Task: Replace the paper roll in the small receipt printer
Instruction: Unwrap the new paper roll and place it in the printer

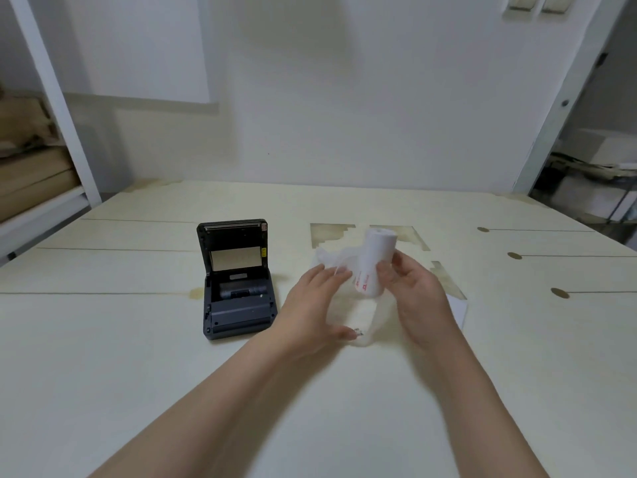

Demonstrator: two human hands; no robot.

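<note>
Plain white walls behind a pale desk with a few stains and slots, pretty bare setup. Right hand has its fingers closed around the lower end of a white paper roll with red print, tilted up above the desk, while the left hand, just to its left, pinches the thin clear wrapper coming off the roll. Off to the left of the left hand sits the small dark receipt printer, lid flipped up and paper bay showing.
</note>
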